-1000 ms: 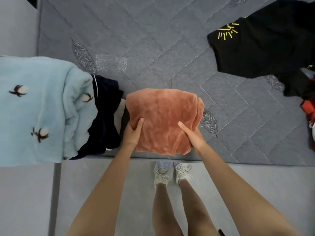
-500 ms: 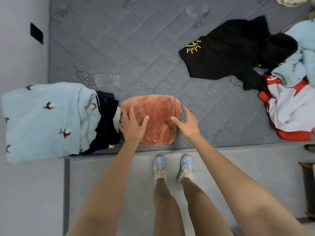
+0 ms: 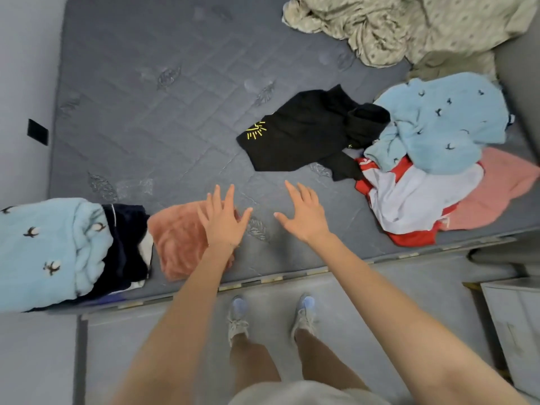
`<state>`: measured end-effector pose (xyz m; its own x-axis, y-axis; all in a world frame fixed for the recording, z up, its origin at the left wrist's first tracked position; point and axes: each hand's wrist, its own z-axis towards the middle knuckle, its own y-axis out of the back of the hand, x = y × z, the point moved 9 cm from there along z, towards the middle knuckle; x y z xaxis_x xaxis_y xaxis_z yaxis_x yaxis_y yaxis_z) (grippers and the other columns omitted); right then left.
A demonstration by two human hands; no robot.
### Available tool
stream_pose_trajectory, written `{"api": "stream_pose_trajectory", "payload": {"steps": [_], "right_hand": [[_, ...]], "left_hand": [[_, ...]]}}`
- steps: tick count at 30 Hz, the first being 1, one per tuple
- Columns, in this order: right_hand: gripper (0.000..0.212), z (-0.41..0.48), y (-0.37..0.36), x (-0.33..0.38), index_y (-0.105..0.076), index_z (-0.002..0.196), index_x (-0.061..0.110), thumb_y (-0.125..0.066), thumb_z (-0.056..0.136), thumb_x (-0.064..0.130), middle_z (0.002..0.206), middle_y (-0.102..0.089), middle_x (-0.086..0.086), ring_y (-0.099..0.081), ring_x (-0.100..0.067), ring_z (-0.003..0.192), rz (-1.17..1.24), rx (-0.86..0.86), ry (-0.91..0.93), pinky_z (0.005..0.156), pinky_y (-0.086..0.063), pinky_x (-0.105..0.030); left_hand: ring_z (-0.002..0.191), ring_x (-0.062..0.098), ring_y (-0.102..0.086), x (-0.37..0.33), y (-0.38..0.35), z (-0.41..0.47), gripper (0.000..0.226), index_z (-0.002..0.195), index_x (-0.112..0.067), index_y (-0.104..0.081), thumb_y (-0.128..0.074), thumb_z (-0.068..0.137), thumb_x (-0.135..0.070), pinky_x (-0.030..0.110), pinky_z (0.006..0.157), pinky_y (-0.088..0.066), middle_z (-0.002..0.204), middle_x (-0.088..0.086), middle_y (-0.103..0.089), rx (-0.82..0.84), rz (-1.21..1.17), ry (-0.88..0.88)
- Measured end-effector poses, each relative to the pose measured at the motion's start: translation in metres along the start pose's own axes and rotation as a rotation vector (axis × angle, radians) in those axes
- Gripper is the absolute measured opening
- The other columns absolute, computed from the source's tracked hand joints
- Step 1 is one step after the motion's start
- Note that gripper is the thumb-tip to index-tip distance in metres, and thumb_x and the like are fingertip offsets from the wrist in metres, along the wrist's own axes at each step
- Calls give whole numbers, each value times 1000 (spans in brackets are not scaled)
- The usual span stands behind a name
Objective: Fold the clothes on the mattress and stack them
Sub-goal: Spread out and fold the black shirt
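Note:
A folded rust-orange fleece (image 3: pixel 179 241) lies at the near edge of the grey mattress (image 3: pixel 163 118). Left of it sit a folded dark navy garment (image 3: pixel 127 244) and a folded light blue fleece with cotton-flower print (image 3: pixel 46 247). My left hand (image 3: pixel 223 219) hovers with straight spread fingers over the orange fleece's right edge and holds nothing. My right hand (image 3: pixel 304 213) is spread above bare mattress, empty. A loose black garment with a yellow print (image 3: pixel 301 135) lies beyond my hands.
At the right lies a heap: a light blue fleece (image 3: pixel 438 127), a red and white garment (image 3: pixel 409 200) and a pink one (image 3: pixel 496 188). A crumpled beige blanket (image 3: pixel 394 24) fills the far right corner. A wall runs along the left; white furniture (image 3: pixel 514 331) stands on the floor right.
Both hands have let go of the folded orange fleece and lifted forward with fingers spread. The fleece now rests beside the navy garment. My view has swung right and up.

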<state>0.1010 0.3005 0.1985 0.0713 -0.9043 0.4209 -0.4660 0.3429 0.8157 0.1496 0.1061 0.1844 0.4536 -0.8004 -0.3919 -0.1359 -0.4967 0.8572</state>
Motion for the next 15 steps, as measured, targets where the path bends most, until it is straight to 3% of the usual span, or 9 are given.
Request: {"api": "stream_pose_trajectory", "payload": {"steps": [6, 15], "right_hand": [[81, -4, 54, -49, -9, 157, 28, -54, 94, 51, 164, -9, -8, -5, -29, 151, -100, -28, 30, 120, -16, -44], [83, 21, 100, -117, -6, 157, 29, -55, 93, 49, 164, -7, -8, -2, -31, 151, -133, -20, -63, 121, -10, -45]], "left_hand": [[150, 26, 1, -68, -15, -2, 68, 154, -33, -15, -39, 95, -58, 54, 118, 3, 163, 2, -3, -48, 41, -32], [150, 27, 3, -141, -29, 35, 67, 154, -32, -14, -38, 96, -57, 55, 117, 5, 163, 4, -4, -29, 121, -121]]}}
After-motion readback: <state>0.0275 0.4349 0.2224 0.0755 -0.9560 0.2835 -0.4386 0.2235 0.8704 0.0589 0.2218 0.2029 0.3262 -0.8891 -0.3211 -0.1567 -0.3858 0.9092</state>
